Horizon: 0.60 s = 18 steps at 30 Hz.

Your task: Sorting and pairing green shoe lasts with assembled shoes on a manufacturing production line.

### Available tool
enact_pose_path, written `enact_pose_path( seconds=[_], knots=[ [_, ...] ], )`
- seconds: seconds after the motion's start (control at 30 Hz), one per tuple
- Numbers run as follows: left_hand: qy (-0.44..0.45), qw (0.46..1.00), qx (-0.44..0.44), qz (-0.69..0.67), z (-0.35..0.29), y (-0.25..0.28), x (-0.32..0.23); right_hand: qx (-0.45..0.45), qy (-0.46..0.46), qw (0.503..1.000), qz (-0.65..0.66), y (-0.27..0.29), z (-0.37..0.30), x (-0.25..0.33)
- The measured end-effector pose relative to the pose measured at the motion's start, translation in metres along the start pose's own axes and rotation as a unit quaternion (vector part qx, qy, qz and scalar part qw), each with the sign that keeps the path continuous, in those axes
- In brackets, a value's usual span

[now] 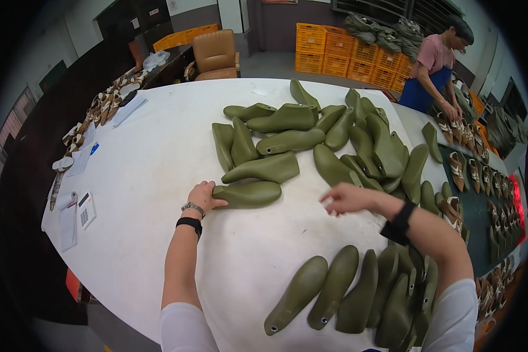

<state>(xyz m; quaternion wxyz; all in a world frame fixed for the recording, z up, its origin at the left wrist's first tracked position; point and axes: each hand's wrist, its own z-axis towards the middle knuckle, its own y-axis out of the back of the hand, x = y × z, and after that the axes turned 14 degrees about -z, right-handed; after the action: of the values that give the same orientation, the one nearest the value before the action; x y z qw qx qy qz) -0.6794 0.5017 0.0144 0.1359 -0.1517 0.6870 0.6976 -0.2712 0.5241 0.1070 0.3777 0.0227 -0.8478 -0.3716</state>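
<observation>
My left hand (202, 196) grips the left end of a green shoe last (249, 195) lying on the white table, thumb along the near side, other fingers partly hidden. My right hand (349, 199) hovers over the table to the right of that last, apart from it. Its fingers are bent and blurred, so whether anything is in them does not show. Just beyond the hands lies a loose heap of green shoe lasts (290, 141), pointing various ways. Nearer me, below my right forearm, several more lasts (296, 296) lie side by side, some overlapping.
A calculator (87, 210), a notepad (68, 226) and papers lie at the table's left, with sample shoes (105, 105) along the edge. A co-worker (437, 70) handles shoes at the far right, near a green rack of shoes (481, 205). Orange crates (334, 50) stand behind.
</observation>
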Motion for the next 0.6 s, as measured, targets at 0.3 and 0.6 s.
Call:
enact_pose_path(
  seconds=[0.3, 0.6],
  knots=[
    [-0.088, 0.99, -0.079, -0.078, -0.001, -0.008, -0.001, -0.309, -0.044, 0.942, -0.126, 0.007, 0.291, 0.069],
    [-0.064, 0.985, -0.031, -0.156, -0.001, -0.005, -0.001, -0.197, -0.182, 0.947, -0.176, -0.026, 0.321, 0.087]
  ],
)
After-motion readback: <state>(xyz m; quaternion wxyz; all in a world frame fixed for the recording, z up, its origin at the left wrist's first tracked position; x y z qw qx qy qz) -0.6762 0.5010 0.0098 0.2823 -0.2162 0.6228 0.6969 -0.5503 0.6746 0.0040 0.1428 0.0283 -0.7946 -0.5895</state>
